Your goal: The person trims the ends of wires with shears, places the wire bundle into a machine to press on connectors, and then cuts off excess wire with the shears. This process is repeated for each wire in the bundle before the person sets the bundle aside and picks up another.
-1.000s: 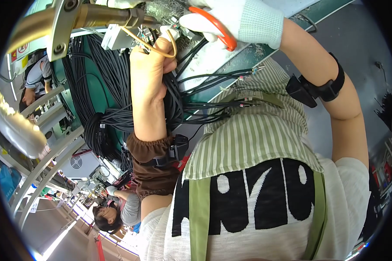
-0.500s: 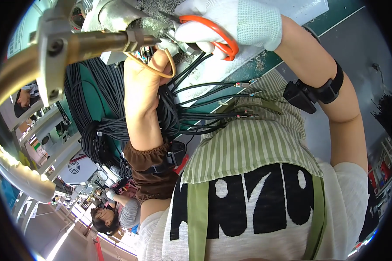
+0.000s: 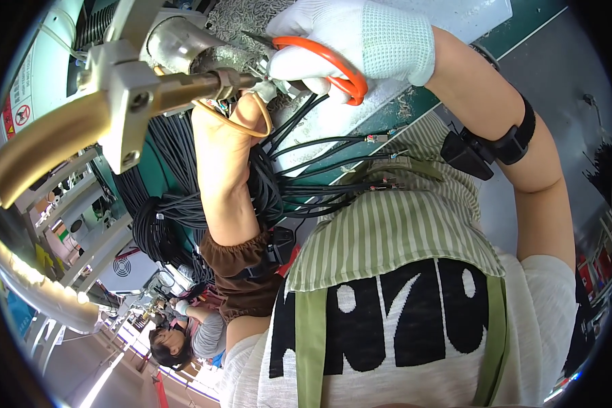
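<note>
My right hand (image 3: 330,37), in a white knit glove, is closed around orange-handled scissors (image 3: 358,87); their dark blades point left past the fingers. Its fingertips also meet a small metal piece (image 3: 291,87). My left hand (image 3: 228,139) shows a bare palm and wrist, with something whitish on a fingertip, beside the right fingertips. Its fingers curl in around black cable ends with small coloured wires, partly hidden by a tan loop (image 3: 268,126) and a brass-coloured tube (image 3: 183,88). Black cables (image 3: 265,177) run beneath my left forearm.
Coiled black cables (image 3: 153,228) lie on the green bench. Cable ends with metal connectors (image 3: 376,138) reach the bench edge by my striped apron (image 3: 394,224). Metal shavings (image 3: 245,13) cover the surface behind my hands. Another person (image 3: 173,343) works at the lower left.
The view has shifted a little, so the brass tube and its clamp appear farther right and lower. Both hands stay close together, with the scissors still in the right one.
</note>
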`<act>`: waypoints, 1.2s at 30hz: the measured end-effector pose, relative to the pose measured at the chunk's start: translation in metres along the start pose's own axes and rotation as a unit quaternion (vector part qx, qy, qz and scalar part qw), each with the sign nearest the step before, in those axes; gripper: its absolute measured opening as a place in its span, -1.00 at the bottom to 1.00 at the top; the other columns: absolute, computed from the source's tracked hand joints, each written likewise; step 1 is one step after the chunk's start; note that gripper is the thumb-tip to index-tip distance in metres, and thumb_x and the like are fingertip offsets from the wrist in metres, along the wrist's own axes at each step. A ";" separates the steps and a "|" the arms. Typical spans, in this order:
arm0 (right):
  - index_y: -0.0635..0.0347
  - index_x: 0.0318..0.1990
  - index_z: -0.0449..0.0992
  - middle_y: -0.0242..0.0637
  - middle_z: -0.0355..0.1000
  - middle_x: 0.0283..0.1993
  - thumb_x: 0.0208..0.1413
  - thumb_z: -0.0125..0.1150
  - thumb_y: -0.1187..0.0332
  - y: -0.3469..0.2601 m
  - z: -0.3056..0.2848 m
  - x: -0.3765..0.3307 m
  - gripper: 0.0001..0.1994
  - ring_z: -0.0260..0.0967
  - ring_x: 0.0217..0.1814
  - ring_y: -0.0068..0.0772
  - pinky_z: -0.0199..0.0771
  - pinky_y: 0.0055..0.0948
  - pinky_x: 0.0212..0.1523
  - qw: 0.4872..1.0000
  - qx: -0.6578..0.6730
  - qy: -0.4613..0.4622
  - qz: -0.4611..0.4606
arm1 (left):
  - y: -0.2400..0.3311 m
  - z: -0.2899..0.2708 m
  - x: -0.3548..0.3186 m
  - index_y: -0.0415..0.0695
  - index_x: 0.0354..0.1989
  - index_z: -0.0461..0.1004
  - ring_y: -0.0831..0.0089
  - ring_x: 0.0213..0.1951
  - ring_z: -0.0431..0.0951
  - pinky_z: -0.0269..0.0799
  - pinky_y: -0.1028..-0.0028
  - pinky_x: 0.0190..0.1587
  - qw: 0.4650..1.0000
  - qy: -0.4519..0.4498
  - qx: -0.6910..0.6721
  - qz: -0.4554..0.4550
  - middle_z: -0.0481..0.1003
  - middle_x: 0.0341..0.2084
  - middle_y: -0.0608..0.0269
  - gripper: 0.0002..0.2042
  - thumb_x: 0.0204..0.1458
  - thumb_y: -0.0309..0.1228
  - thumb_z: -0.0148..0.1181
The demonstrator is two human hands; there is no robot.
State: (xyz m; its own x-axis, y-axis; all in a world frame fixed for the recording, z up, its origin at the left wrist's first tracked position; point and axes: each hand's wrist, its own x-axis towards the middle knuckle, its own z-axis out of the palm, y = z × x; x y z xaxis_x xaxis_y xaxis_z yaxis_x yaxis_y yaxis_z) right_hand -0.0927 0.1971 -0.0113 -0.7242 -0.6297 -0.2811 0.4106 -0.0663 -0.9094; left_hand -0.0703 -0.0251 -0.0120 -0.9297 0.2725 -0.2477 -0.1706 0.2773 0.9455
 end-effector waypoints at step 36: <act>0.31 -0.43 0.42 -0.35 0.37 -0.65 0.15 0.06 0.23 0.040 0.050 -0.040 -0.72 0.27 -0.73 -0.59 0.25 -0.59 -0.70 0.996 0.010 0.047 -0.070 | -0.024 0.034 -0.074 -0.26 -0.26 0.37 0.76 -0.46 0.23 0.18 0.70 -0.39 0.947 0.161 0.133 0.244 0.34 -0.51 0.50 -0.80 -0.09 -0.62 0.16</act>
State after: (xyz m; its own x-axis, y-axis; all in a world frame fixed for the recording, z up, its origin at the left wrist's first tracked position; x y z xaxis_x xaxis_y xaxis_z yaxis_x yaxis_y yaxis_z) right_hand -0.0194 0.1814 -0.0212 -0.8231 -0.5385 -0.1806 0.3125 -0.1639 -0.9357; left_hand 0.0139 -0.0203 -0.0232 -0.9355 0.1453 0.3222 0.3531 0.4244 0.8338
